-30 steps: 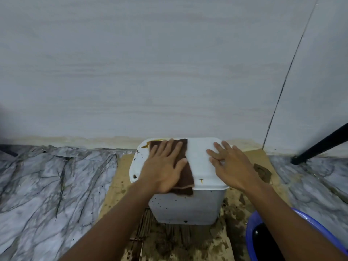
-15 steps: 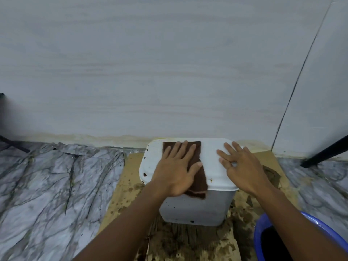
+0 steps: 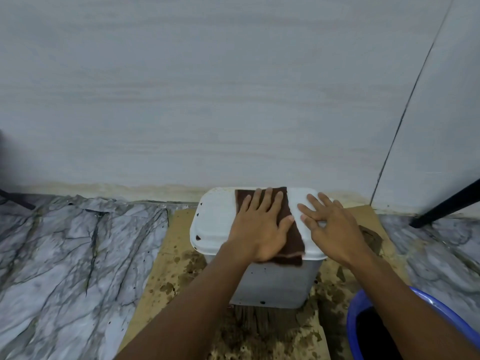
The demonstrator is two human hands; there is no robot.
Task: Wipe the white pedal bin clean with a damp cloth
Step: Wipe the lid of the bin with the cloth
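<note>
Cloth (image 3: 293, 241) further right on speckled white lid (image 3: 215, 219); left grip (image 3: 259, 227), right grip (image 3: 330, 229) spread flat.

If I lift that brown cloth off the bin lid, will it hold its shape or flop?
Probably floppy: the brown cloth drapes over the front edge of the lid of the white pedal bin. It may cling slightly, lying flat under the left hand. It looks thin, so likely light.

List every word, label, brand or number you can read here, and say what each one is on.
None: no text can be read. The white pedal bin, the brown cloth, the blue basin, the cardboard and the wall show no print, only stains and marks.
</note>
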